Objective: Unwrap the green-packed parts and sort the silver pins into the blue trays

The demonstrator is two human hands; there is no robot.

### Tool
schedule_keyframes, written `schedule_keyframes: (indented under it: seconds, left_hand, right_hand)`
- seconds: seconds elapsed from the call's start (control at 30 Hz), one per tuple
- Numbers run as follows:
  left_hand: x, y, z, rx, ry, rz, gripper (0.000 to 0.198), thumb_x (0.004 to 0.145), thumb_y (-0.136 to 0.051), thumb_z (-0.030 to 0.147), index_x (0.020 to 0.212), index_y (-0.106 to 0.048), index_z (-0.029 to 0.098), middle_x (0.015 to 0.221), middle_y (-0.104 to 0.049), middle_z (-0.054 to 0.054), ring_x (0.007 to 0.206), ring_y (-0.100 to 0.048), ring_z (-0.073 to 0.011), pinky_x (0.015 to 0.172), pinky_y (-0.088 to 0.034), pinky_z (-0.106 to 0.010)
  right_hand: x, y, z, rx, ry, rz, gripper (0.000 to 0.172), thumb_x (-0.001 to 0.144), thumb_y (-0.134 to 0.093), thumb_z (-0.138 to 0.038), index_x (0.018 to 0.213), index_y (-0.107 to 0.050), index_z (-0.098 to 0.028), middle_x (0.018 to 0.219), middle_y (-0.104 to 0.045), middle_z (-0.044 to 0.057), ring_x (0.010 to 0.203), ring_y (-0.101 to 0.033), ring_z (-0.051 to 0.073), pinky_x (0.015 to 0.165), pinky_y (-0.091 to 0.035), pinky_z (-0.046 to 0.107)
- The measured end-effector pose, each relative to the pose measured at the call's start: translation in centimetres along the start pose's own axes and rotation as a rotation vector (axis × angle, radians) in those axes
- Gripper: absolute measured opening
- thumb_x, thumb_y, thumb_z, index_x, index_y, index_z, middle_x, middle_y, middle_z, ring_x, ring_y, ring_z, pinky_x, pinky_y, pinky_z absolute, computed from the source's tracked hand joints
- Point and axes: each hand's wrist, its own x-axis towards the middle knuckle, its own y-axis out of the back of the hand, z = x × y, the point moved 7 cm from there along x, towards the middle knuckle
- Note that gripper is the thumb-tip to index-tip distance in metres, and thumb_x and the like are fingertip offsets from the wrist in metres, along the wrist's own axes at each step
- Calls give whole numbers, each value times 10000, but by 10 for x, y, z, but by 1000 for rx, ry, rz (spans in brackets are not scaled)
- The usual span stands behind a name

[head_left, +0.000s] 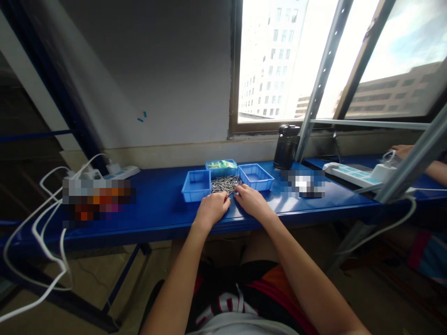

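Note:
A heap of small silvery metal pieces [226, 183], like screws or nails, lies on the blue table between several blue plastic bins. My left hand [213, 207] rests at the near left edge of the heap, its fingers curled in; what they hold, if anything, is hidden. At the near right edge, my right hand [252, 200] has bent fingers close together against the metal pieces, and their tips are hard to see. A blue bin [196, 191] stands left of the heap and another blue bin [262, 182] right of it. Behind sits a bin with green-tinted clear plastic bags [222, 164].
A black bottle [286, 146] stands by the window. White power strips [122, 173] and cables [38, 232] lie at the left; another power strip [356, 176] is at the right. Blurred items flank the bins. A metal post and another person's arm [436, 170] are at far right.

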Motion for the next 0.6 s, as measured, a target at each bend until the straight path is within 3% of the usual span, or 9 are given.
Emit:
schedule_keyframes:
  seconds: [0.33, 0.6]
  left_hand:
    - [-2, 2, -3, -25, -35, 17, 248, 836, -420, 381, 802, -599, 212, 801, -667, -66, 750, -607, -223, 630, -385, -275]
    - [-2, 1, -5, -38, -27, 3, 270, 841, -423, 409, 826, -608, 213, 813, -674, -53, 762, -612, -213, 640, -400, -265]
  right_hand:
    - [-5, 1, 3, -4, -45, 29, 278, 888, -397, -286, 1102, -537, -177, 1039, -572, 106, 928, -573, 215, 777, -400, 276]
    - [-7, 1, 10, 174, -47, 13, 275, 856, -468, -321, 1081, -561, -193, 1013, -575, 74, 915, -568, 193, 796, -400, 266]
